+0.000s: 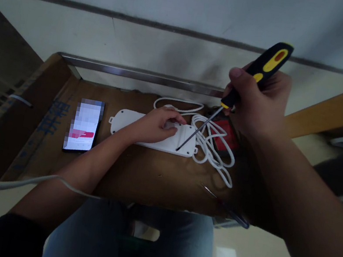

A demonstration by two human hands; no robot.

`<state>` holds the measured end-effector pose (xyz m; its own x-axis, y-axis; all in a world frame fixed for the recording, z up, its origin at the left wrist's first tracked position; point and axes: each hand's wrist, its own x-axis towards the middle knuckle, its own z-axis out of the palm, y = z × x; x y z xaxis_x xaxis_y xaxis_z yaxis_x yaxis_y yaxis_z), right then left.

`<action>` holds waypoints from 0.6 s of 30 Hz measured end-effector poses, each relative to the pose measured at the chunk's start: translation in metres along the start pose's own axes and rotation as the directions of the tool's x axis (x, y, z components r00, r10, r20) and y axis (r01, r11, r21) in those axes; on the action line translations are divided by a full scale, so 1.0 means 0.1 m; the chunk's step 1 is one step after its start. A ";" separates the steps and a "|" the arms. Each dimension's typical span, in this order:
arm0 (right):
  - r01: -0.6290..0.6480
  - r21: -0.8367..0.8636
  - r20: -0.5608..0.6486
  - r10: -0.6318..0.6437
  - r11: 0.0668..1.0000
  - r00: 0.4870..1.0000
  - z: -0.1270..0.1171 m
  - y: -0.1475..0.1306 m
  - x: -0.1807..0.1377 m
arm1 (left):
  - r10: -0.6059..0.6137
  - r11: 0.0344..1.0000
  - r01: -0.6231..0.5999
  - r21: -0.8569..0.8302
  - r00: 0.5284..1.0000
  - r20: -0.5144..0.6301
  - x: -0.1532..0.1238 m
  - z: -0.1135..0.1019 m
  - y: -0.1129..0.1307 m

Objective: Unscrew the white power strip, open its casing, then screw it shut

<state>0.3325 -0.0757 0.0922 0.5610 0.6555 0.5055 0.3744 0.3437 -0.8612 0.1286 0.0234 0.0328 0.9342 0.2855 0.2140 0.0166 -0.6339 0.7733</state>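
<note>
A white power strip lies on brown cardboard, its underside with dark screw holes facing up. My left hand rests across its middle, thumb and fingers apart and slightly bent. My right hand is wrapped round the black and yellow handle of a screwdriver, held up at a slant. The dark tip of its shaft comes down over the right part of the strip; whether it touches there I cannot tell. The strip's white cord lies coiled at its right end, with another loop behind.
A phone with a lit screen lies left of the strip. A red object sits beneath the coiled cord. Near the front edge lies a second thin-shafted tool. A loose white cable crosses by my left forearm. A metal rail runs behind.
</note>
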 end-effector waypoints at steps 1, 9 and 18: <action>0.017 -0.001 0.004 -0.017 1.000 1.000 0.00 -0.04 -0.02 | 0.022 0.999 -0.023 0.038 0.999 0.026 -0.01 -0.01 0.01; 0.292 -0.145 0.240 -0.253 0.945 0.937 0.09 -0.60 -0.27 | 0.184 0.973 -0.173 -0.151 0.981 0.060 -0.02 0.01 0.09; 0.441 -0.156 0.318 -0.378 0.884 0.870 -0.03 -0.74 -0.31 | -0.057 0.906 0.094 -0.412 0.993 0.102 -0.02 0.10 0.24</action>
<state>0.2899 -0.1229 0.1402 0.1120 0.6540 0.7481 0.6935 0.4878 -0.5302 0.1309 0.0009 0.0448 0.9632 0.2461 0.1079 -0.0442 -0.2510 0.9670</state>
